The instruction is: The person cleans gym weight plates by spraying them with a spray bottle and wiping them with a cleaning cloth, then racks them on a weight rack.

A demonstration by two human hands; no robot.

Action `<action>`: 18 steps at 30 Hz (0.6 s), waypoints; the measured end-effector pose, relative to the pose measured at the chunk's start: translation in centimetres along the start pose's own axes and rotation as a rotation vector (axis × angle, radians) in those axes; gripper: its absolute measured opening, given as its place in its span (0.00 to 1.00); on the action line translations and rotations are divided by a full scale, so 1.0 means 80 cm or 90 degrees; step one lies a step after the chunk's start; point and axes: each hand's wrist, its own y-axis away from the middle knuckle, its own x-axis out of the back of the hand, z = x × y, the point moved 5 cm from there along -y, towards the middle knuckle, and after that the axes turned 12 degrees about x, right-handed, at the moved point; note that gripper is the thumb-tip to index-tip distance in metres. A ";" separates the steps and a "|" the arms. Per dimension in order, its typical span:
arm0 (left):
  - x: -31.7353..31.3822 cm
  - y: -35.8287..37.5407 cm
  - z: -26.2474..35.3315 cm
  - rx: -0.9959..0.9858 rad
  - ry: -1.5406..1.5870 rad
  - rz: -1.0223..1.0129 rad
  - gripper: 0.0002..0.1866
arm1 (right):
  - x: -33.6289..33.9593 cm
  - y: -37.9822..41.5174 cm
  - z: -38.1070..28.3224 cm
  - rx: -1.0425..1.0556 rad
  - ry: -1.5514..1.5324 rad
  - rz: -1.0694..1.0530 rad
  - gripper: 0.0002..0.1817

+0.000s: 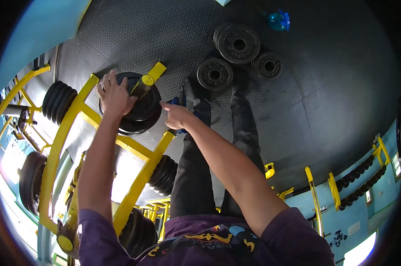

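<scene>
Black weight plates (140,116) hang on a yellow-tipped peg (147,80) of a yellow rack. My left hand (115,96) lies over their left side, its fingers spread along the upper rim. At the plates' right edge is my right hand (179,117), fingers curled and the index finger reaching toward the rim. Bits of something blue (174,101) show above and below that hand; it seems to be held there, but its kind is hidden. How firmly either hand presses on the plates cannot be seen.
Loose weight plates (239,43) lie on the black rubber floor (315,84) by my feet, with a blue translucent container (278,21) beyond. The yellow rack (54,164) carries more plates (59,103) at left. A dumbbell rack (358,184) stands at right.
</scene>
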 end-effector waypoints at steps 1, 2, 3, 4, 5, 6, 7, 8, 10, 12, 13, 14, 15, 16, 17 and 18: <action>0.007 0.022 -0.003 0.011 0.114 0.093 0.37 | 0.006 0.028 -0.006 0.006 0.014 -0.007 0.17; 0.011 0.052 -0.002 0.022 0.223 0.083 0.35 | 0.010 0.057 -0.007 0.030 0.062 0.039 0.23; 0.017 0.087 0.003 0.032 0.335 0.078 0.33 | 0.020 0.087 -0.015 0.057 0.112 0.085 0.29; 0.010 0.118 0.010 0.035 0.468 0.018 0.32 | 0.039 0.122 -0.041 0.066 0.137 0.078 0.29; -0.019 0.144 0.025 0.012 0.646 -0.039 0.31 | 0.068 0.168 -0.070 0.015 -0.108 0.169 0.34; -0.057 0.169 0.052 0.020 0.786 -0.183 0.30 | 0.092 0.211 -0.096 -0.036 -0.352 0.259 0.38; -0.069 0.201 0.076 0.017 0.924 -0.330 0.28 | 0.110 0.247 -0.125 -0.027 -0.323 0.254 0.38; -0.035 0.245 0.082 0.067 1.049 -0.458 0.25 | 0.129 0.280 -0.157 0.028 -0.368 0.269 0.38; 0.036 0.312 0.089 0.093 1.202 -0.561 0.22 | 0.171 0.337 -0.214 0.104 -0.377 0.275 0.38; 0.075 0.357 0.097 0.070 1.468 -0.686 0.17 | 0.208 0.389 -0.282 0.210 -0.250 0.263 0.38; 0.091 0.374 0.096 0.050 1.492 -0.654 0.17 | 0.221 0.414 -0.313 0.207 -0.212 0.225 0.37; 0.104 0.390 0.097 0.055 1.529 -0.709 0.15 | 0.229 0.435 -0.337 0.230 -0.185 0.221 0.37; 0.116 0.399 0.097 0.058 1.566 -0.762 0.14 | 0.234 0.453 -0.359 0.275 -0.170 0.194 0.37; 0.124 0.400 0.092 0.041 1.595 -0.724 0.14 | 0.240 0.468 -0.377 0.318 -0.156 0.161 0.36; 0.132 0.405 0.092 -0.091 1.598 -0.705 0.14 | 0.249 0.488 -0.407 0.345 -0.127 0.150 0.37; 0.155 0.427 0.081 -0.219 1.590 -0.684 0.13 | 0.250 0.506 -0.426 0.363 -0.109 0.132 0.37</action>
